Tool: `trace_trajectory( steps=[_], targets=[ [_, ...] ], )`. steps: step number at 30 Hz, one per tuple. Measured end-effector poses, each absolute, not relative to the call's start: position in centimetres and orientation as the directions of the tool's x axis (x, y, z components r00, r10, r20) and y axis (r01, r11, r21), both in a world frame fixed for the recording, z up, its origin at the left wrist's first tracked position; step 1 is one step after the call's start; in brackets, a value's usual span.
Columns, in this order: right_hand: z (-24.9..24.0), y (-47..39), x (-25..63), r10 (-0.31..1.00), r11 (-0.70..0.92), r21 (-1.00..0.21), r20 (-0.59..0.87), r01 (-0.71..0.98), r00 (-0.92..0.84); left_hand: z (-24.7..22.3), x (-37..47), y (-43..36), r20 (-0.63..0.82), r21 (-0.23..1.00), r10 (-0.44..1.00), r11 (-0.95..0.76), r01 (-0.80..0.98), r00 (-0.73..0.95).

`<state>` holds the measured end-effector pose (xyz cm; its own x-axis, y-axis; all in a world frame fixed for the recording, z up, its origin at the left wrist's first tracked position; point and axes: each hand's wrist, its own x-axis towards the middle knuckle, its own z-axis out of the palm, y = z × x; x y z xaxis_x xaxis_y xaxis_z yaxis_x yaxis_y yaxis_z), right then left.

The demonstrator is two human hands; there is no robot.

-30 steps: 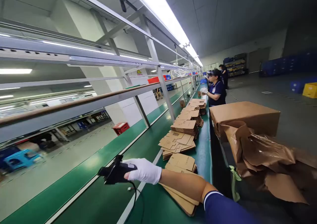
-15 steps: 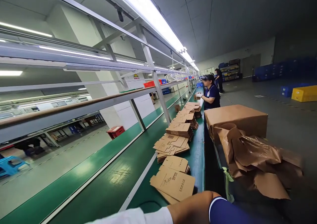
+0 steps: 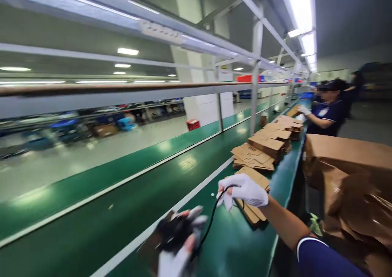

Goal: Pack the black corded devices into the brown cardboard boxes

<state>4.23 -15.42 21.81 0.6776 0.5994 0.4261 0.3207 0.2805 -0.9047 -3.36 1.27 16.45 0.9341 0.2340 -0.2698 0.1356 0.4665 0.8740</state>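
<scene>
My right hand [image 3: 246,190], in a white glove with bare fingertips, is closed on a thin black cable [image 3: 211,220] above the green bench. The cable runs down toward my left hand [image 3: 180,258], which is gloved as well and smeared by motion. Its fingers wrap round a dark black object [image 3: 174,233] whose kind I cannot make out. A brownish flat shape [image 3: 148,248] shows beside that object, too blurred to name. Just behind my right hand lies a stack of flat cardboard box blanks [image 3: 252,214], partly hidden by the hand and forearm.
More stacks of flat cardboard blanks [image 3: 266,145] line the bench to the far end. A green conveyor belt [image 3: 147,211] runs along the left. At right stands a large carton [image 3: 352,146] with crumpled brown wrapping [image 3: 346,203]. A co-worker [image 3: 327,109] works farther along.
The view has swung left, so the bench appears farther right. My right forearm has risen from the bottom edge, and both hands, with the cable and black object, have come into view.
</scene>
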Motion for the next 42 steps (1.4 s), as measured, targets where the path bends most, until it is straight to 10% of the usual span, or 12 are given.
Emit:
trace_trajectory(
  steps=[7,13,20,25,42],
  targets=[
    [23.0,-10.9,3.6,0.516,0.062,-0.526,0.744,0.848,0.424,16.5,-4.8,1.6,0.146,0.776,-0.043,0.625,-0.088,0.988],
    [23.7,-11.6,5.4,0.556,-0.002,-0.322,0.786,0.947,0.269,16.0,-4.5,1.9,0.179,0.717,-0.164,0.697,-0.014,0.97],
    [26.1,-13.1,5.7,0.711,0.183,-0.333,0.695,0.925,0.11,15.9,-3.8,2.6,0.205,0.793,-0.314,0.609,0.031,0.927],
    [26.9,-10.9,7.7,0.901,0.348,-0.649,0.432,0.676,-0.049,15.1,-4.0,2.5,0.226,0.772,-0.551,0.604,0.197,0.803],
    [23.7,-7.1,10.0,0.991,0.063,-0.847,0.114,0.527,0.064,14.8,-4.2,3.7,0.313,0.783,-0.605,0.601,0.161,0.732]
  ],
)
